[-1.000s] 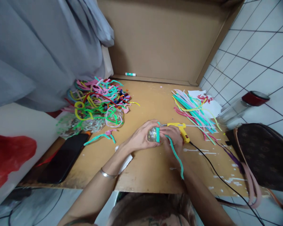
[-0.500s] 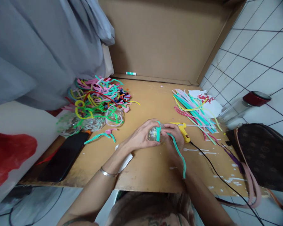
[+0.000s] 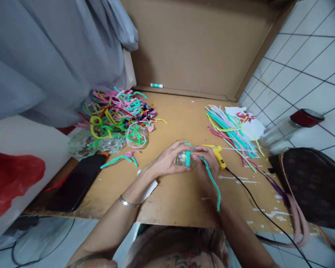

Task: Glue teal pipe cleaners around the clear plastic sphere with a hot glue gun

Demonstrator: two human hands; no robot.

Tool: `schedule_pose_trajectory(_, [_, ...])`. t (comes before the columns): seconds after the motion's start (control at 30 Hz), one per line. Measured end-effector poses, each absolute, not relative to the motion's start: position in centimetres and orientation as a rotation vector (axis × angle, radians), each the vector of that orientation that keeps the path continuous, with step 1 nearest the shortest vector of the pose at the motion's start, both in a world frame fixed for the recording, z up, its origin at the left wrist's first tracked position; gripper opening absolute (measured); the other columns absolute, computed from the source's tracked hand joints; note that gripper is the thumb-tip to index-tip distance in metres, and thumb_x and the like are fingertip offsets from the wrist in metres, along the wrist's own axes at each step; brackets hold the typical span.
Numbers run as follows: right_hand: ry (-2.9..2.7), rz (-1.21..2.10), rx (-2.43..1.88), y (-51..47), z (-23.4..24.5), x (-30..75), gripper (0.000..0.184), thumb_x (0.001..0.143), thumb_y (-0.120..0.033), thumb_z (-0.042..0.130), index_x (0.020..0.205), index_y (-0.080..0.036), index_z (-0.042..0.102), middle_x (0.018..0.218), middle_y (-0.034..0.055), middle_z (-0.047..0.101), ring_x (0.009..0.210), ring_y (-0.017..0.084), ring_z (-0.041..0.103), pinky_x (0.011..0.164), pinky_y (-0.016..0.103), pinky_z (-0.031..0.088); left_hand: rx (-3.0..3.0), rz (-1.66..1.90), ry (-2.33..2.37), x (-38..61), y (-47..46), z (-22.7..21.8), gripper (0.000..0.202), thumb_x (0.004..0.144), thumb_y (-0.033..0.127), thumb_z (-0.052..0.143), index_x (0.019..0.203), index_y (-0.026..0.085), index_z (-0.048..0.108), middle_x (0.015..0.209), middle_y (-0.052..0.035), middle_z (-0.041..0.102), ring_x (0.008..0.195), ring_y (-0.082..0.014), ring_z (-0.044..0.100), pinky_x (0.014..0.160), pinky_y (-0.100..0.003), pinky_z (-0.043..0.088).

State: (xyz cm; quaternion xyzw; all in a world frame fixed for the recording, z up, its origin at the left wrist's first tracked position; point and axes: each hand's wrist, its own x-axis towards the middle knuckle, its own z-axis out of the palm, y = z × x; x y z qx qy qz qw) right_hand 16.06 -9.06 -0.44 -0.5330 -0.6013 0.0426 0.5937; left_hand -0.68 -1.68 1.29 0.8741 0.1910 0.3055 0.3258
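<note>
My left hand (image 3: 169, 160) is closed around a small clear rounded container (image 3: 181, 159), held above the middle of the table. A turquoise pipe cleaner (image 3: 212, 178) wraps round the container as a band, and its loose tail hangs down over my right wrist. My right hand (image 3: 208, 158) pinches the pipe cleaner at the container's right side; the fingertips are partly hidden. Just behind that hand lies a yellow hot glue gun (image 3: 219, 156) with a glue stick in its back and a black cord.
A tangled heap of coloured pipe cleaners (image 3: 120, 115) and clear plastic pieces (image 3: 111, 143) lie left, by a black phone (image 3: 78, 182). Straight pipe cleaners (image 3: 231, 130), a glass bottle (image 3: 280, 134) and a brown bag (image 3: 312, 186) are right. A glue stick tube (image 3: 156, 85) lies at the back.
The whole view has shifted slightly. Both hands keep the same hold on the container and the pipe cleaner, with hardly any visible movement.
</note>
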Motion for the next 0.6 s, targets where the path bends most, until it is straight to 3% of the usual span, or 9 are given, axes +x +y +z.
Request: schedule_pose_trajectory(0.6, [-1.402,0.137,-1.275,-9.29,-0.09,15.91,0.016,0.087,-0.034,0.063,0.084,-0.024,0.074,0.096,0.0035,0.065,0.09,0.018,0.064,0.078,0.032,0.054,2.317,0.743,0.534,-0.87,-1.66,1.7,0.057,0.073,0.035,0.077,0.121,0.023,0.049,0.134,-0.0135,0.046,0.128,-0.0295,0.049,0.106,-0.045,0.044])
